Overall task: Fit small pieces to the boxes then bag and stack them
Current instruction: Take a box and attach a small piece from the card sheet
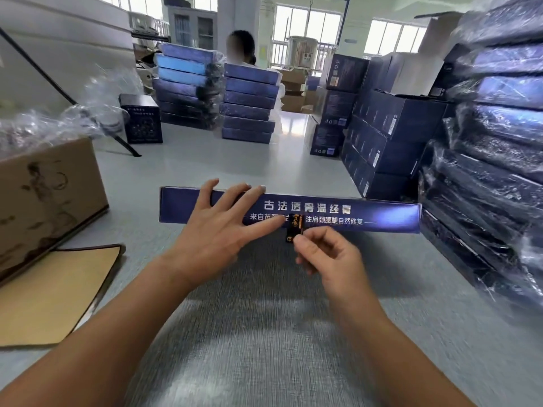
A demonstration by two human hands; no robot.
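Small piece (294, 227), black with gold print, is pinched between the thumb and curled fingers (321, 234) of the right hand (329, 257). That hand holds it upright against the lower front edge of the blue box (352, 214). At 9 o'clock of the piece, the left hand (217, 230) lies spread on the box, its fingers straight and splayed. Whether its forefinger tip touches the piece or stops just short cannot be told, and the other tips reach the box's top edge. This hand grips nothing. Both forearms come in from 6 o'clock over the grey bench (264, 333).

The blue box is long and lies crosswise at the middle of the bench. Its long printed side, white characters on blue, faces the camera. At 9 o'clock from it a brown cardboard carton (50, 198) stands on the bench. A tan card sheet (53, 295) lies flat at 8 o'clock, nearer the camera. At 3 o'clock a tall pile of bagged boxes (493, 171) in clear film rises just beside the box's end.

Farther off, at 1 o'clock, dark blue cartons (390, 136) are stacked in steps. At 10 o'clock loose clear bags (58, 118) are heaped behind the cardboard carton, and a small dark cube box (142, 118) stands beyond them. At 12 o'clock a taller wrapped stack (188, 86) and a lower wrapped stack (249, 107) stand side by side. Behind them a person (241, 47) is partly seen.
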